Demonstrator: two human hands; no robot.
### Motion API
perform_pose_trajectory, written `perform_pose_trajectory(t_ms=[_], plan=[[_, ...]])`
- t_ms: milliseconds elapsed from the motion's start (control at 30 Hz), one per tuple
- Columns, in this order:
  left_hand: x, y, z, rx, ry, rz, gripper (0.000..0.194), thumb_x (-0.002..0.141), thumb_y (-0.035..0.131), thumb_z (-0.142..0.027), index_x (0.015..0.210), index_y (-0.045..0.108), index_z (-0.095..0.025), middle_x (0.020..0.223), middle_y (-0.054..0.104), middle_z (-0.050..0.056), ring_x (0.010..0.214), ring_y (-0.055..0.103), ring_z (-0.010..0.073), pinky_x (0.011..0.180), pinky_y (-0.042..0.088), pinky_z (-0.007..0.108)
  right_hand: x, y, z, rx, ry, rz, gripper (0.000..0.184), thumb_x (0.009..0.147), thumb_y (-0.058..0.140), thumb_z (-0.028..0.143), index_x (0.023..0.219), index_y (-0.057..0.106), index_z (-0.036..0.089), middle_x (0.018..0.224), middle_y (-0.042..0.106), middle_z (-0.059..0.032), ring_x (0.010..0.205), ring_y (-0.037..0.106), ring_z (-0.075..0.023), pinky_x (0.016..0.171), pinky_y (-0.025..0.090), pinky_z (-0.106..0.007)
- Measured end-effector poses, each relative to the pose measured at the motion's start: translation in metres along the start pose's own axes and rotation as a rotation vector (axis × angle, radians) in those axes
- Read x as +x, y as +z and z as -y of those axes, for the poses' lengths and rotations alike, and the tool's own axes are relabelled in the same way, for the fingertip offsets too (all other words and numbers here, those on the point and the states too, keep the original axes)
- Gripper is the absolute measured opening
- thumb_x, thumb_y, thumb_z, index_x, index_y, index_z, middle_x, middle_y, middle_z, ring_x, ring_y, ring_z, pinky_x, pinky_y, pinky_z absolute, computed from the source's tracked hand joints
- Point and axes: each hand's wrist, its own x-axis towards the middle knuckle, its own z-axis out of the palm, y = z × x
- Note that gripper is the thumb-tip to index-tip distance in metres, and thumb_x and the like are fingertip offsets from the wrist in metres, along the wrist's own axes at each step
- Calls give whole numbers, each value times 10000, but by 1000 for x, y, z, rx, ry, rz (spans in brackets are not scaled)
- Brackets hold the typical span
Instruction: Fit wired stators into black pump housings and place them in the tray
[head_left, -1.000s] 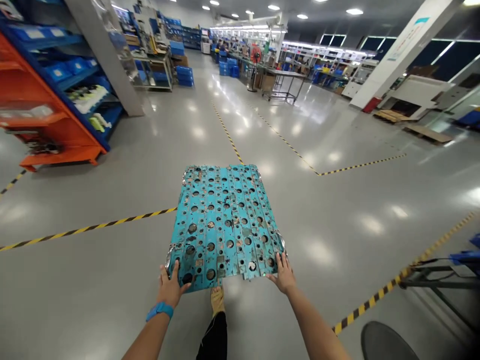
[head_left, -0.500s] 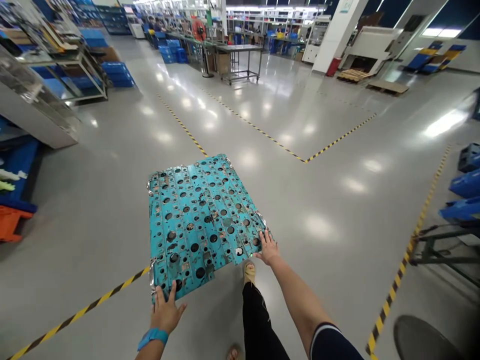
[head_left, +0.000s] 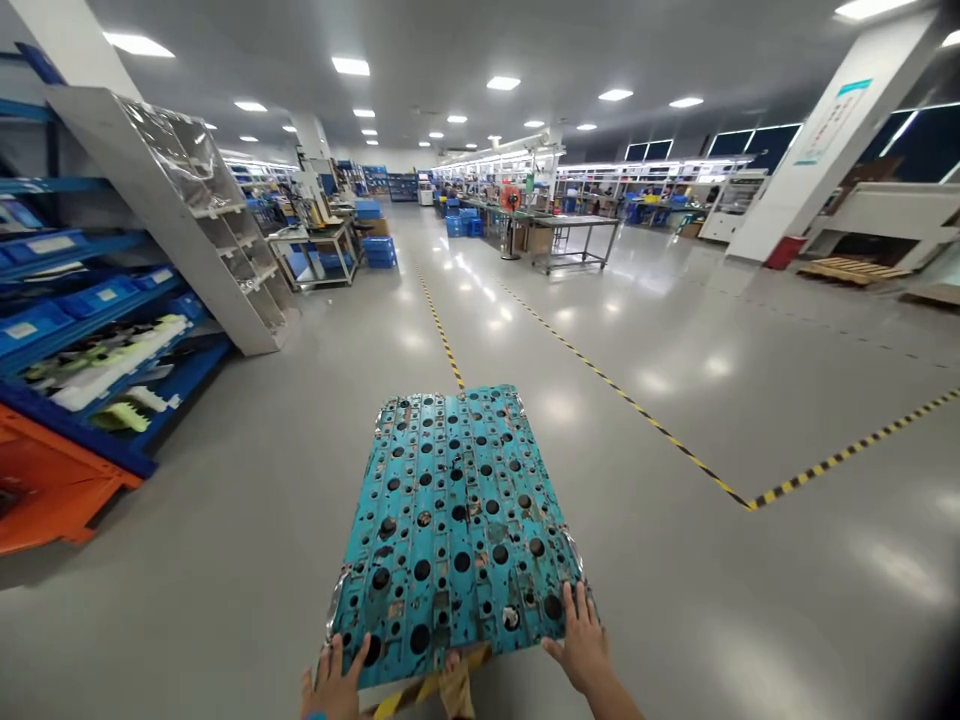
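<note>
In front of me is a flat turquoise panel (head_left: 442,510), worn and scuffed, with rows of round dark holes and shiny corners. My left hand (head_left: 335,685) rests with spread fingers at its near left corner, partly cut off by the bottom edge of the view. At the near right corner lies my right hand (head_left: 583,640), its fingers stretched over the panel's edge and the thumb apart. What carries the panel from beneath is hidden. My sandalled foot (head_left: 455,685) shows just below the near edge.
To the left stands a blue rack (head_left: 90,300) with bins, above an orange base (head_left: 56,480), beside a grey cabinet (head_left: 187,215). Yellow-black floor tape (head_left: 622,395) runs ahead. Farther off are a wheeled metal table (head_left: 577,225), a red fan (head_left: 511,198) and a white pillar (head_left: 832,140).
My view has tilted up and turned left, so the ceiling and left rack now show. The panel now points more straight ahead, with both hands still at its near corners.
</note>
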Motion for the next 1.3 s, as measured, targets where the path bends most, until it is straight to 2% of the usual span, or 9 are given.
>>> perform_pose_trajectory(t_ms=[100,333,433,600,833,1100,1200,1300], plan=[[70,-52,-27,8,6,10,1135,586,708,-316,1596,191,-286,1705,77,168,1559,45,412,1208,19,627,87,-36,15,-1,-12,-16,935,849,557,473,1631,116,212,1701,26,-77,1546,181,-310,1132,369,-512],[239,-198,-83,14,4,84,1149,551,715,-279,1588,221,-296,1694,137,184,1553,77,426,1200,10,657,280,-134,66,-23,-6,-2,938,846,574,468,1627,135,188,1697,48,-94,1532,222,-325,1102,400,-512],[311,-252,-106,30,-8,99,1211,501,729,-250,1594,208,-277,1691,112,208,1552,69,427,1200,3,654,363,-172,87,-26,-7,-10,930,855,568,452,1627,131,173,1697,32,-104,1535,208,-331,1108,388,-520],[431,-336,-142,51,-26,60,1209,516,731,-285,1599,191,-285,1694,103,198,1555,84,418,1199,-15,658,504,-232,124,-12,-35,-29,946,857,564,458,1630,98,176,1700,1,-99,1538,197,-338,1131,367,-515],[585,-470,-189,11,-92,40,1202,473,756,-288,1578,283,-297,1685,155,195,1546,130,428,1206,-22,643,693,-329,187,-39,-68,0,975,821,593,478,1623,157,138,1693,72,-131,1522,250,-339,1133,396,-470],[774,-605,-242,-18,-65,-12,1219,484,727,-249,1596,229,-279,1698,100,186,1560,71,405,1216,-66,602,915,-438,245,-38,-104,-10,985,842,545,517,1629,89,138,1698,7,-127,1537,202,-336,1137,393,-479],[849,-666,-259,-17,-41,-13,1160,527,688,-238,1595,237,-278,1694,102,197,1558,96,402,1214,-44,612,994,-484,273,-16,-83,-3,985,826,559,507,1629,105,161,1699,15,-121,1540,190,-336,1123,405,-488],[925,-732,-272,-9,-23,9,1133,541,671,-221,1592,252,-264,1686,133,215,1554,112,414,1206,-35,635,1070,-531,306,10,-63,11,982,801,574,514,1624,152,185,1696,67,-131,1533,209,-350,1145,365,-518]])
